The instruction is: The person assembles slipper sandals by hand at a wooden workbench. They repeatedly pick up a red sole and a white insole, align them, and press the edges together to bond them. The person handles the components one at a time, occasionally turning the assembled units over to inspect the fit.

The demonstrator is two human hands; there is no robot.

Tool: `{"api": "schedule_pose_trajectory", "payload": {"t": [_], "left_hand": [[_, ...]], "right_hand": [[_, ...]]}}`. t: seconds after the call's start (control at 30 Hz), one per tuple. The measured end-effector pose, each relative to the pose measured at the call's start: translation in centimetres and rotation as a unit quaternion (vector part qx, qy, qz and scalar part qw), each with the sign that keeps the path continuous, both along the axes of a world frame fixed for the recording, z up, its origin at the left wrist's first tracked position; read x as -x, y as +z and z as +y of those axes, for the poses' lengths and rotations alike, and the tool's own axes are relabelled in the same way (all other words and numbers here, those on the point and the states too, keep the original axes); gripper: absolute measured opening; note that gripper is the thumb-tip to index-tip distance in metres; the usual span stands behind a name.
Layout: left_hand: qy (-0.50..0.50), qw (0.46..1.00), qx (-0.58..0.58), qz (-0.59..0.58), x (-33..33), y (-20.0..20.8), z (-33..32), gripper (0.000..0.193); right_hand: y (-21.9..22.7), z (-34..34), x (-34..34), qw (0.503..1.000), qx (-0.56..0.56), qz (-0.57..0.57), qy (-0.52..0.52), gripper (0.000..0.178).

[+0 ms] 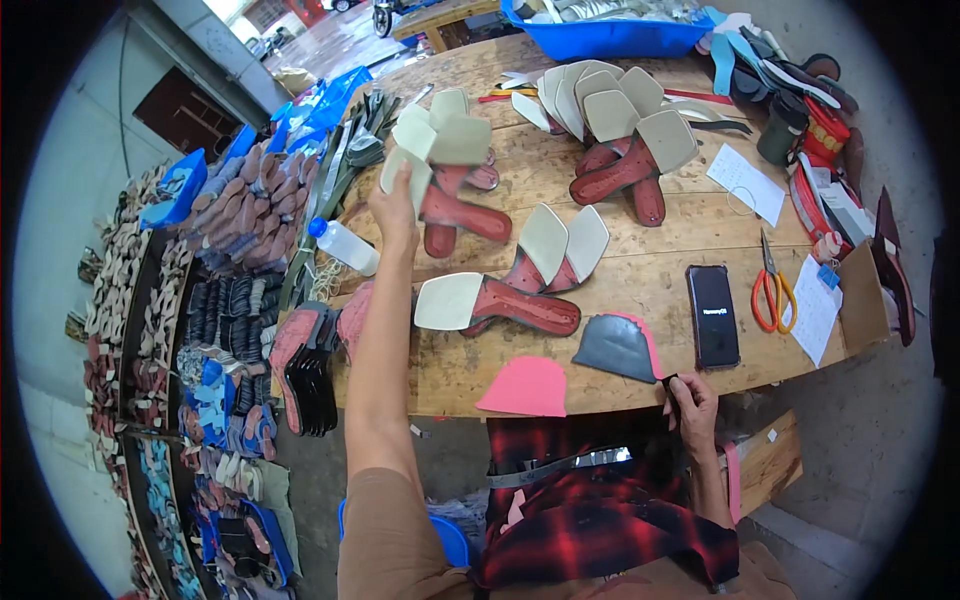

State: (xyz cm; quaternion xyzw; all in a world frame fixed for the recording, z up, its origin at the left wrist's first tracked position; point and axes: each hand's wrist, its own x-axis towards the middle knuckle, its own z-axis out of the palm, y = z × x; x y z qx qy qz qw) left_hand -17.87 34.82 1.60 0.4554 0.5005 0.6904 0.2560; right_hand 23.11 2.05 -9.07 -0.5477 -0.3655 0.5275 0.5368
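My left hand [397,207] reaches to the far left pile and closes on the edge of a shoe sole with a cream square toe [404,172]. Under and beside it lie more such soles, with glossy dark red heel parts [470,216] crossing each other. At the table's front edge my right hand [694,408] pinches a small black piece [671,388], mostly covered by the fingers. Next to it rests a black toe-shaped piece [615,347] with a pink border. A pink half-round piece [525,387] lies to its left. Nearer soles [527,306] overlap mid-table.
Another sole pile [620,115] lies at the back. A phone [713,318], orange-handled scissors [772,290] and paper sheets [747,184] occupy the right side. A white bottle [345,248] lies beside my left forearm. A blue tub [610,35] stands at the far edge; racks of shoe parts [150,310] line the left.
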Motion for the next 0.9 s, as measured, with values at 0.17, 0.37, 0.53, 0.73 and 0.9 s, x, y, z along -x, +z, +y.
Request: {"api": "schedule_pose_trajectory", "payload": {"t": [0.17, 0.37, 0.53, 0.73, 0.9], "left_hand": [[-0.016, 0.992, -0.124, -0.019, -2.9, 8.4, -4.0, 0.034], [-0.176, 0.973, -0.068, 0.132, -10.9, 14.8, -14.7, 0.027], [-0.303, 0.923, 0.029, 0.234, -15.7, 12.8, -23.6, 0.024], [-0.344, 0.930, 0.081, 0.102, -11.4, 9.7, -29.4, 0.022], [-0.183, 0.963, -0.028, -0.194, 0.9, 7.4, -33.6, 0.030]], "right_hand": [[2.0, 0.1, 0.3, 0.999, -0.005, 0.027, -0.024, 0.015], [17.0, 1.7, 0.6, 0.907, -0.306, -0.288, -0.040, 0.014], [19.2, 3.1, 2.6, 0.850, -0.405, -0.333, -0.052, 0.015], [14.8, -0.1, 2.4, 0.934, -0.256, -0.243, -0.061, 0.009], [14.4, 0.3, 3.4, 0.964, -0.218, -0.089, -0.123, 0.016]]}}
